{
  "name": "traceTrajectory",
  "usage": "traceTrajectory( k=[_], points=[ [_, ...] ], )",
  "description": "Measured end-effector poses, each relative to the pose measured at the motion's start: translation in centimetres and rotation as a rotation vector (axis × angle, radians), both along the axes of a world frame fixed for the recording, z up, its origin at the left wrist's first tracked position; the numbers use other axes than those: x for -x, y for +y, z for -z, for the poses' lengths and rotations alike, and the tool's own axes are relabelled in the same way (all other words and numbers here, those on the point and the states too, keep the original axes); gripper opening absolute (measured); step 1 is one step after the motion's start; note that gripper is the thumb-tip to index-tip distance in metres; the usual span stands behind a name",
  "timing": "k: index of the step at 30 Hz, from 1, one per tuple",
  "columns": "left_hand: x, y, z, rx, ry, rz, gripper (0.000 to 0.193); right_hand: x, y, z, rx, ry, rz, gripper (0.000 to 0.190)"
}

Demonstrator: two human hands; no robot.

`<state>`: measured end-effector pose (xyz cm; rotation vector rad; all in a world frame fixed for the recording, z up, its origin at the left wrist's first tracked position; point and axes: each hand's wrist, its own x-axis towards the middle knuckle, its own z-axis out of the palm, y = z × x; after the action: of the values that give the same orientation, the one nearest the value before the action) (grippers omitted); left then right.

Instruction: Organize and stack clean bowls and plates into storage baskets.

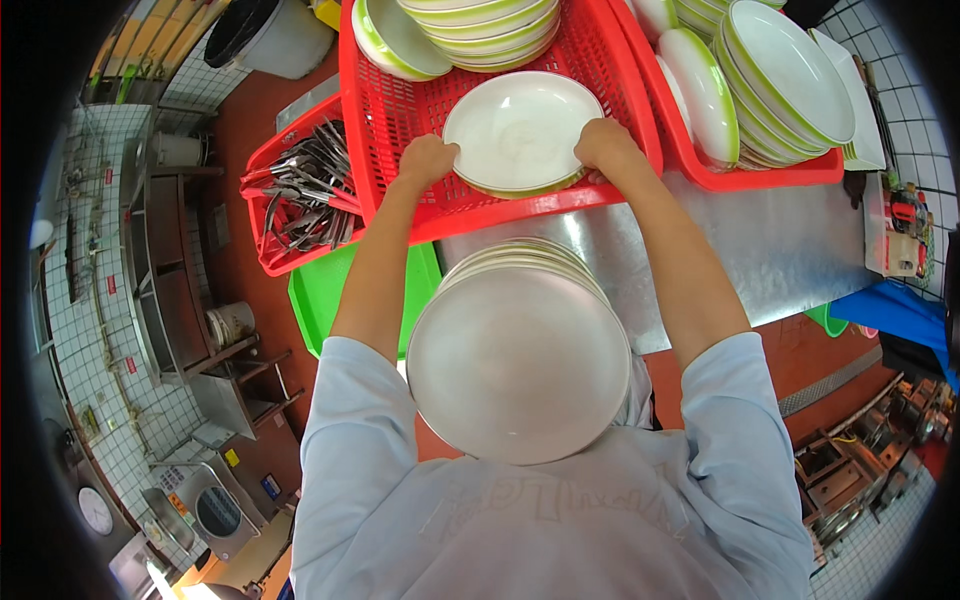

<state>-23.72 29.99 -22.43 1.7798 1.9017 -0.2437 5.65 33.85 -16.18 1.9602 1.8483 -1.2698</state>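
My left hand point(429, 160) and my right hand point(606, 147) grip opposite sides of a white oval plate point(523, 132), with at least one more plate under it. It is over the near part of a red perforated plastic basket point(390, 112). Behind it in that basket stand a stack of green-rimmed plates point(487, 30) and a tilted green-rimmed bowl point(397, 37). Close to my body, a tall stack of round white plates point(519, 360) rises at the near edge of a stainless steel table point(765, 240). My fingertips are partly hidden by the held plate's rim.
A red basket of metal cutlery point(311, 187) lies at left, above a green plastic tray point(322, 300). Another red basket point(780, 178) with green-rimmed plates point(787, 75) stands at right. Beyond it is a clear plastic container point(874, 225) of small items. A large bucket point(281, 37) stands at upper left.
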Motion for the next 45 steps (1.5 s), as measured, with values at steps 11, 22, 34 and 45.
traceTrajectory(
  k=[11, 22, 34, 45],
  points=[
    [-2.3, 0.2, 0.8, -0.065, -0.047, -0.154, 0.05, -0.5, 1.1, 5.8, -0.031, -0.028, 0.232, 0.036],
    [-1.9, 0.6, 1.9, -0.035, -0.073, -0.244, 0.053, 0.2, 0.9, 4.7, 0.018, -0.177, 0.078, 0.039],
    [-2.0, 0.3, 1.5, 0.018, -0.152, -0.261, 0.058, -2.1, -6.8, -1.2, -0.722, 0.053, -0.215, 0.021],
    [-0.5, -0.5, 3.8, 0.064, -0.639, -0.216, 0.062, -1.5, -7.1, -1.8, -0.769, 0.078, -0.228, 0.021]
  ],
)
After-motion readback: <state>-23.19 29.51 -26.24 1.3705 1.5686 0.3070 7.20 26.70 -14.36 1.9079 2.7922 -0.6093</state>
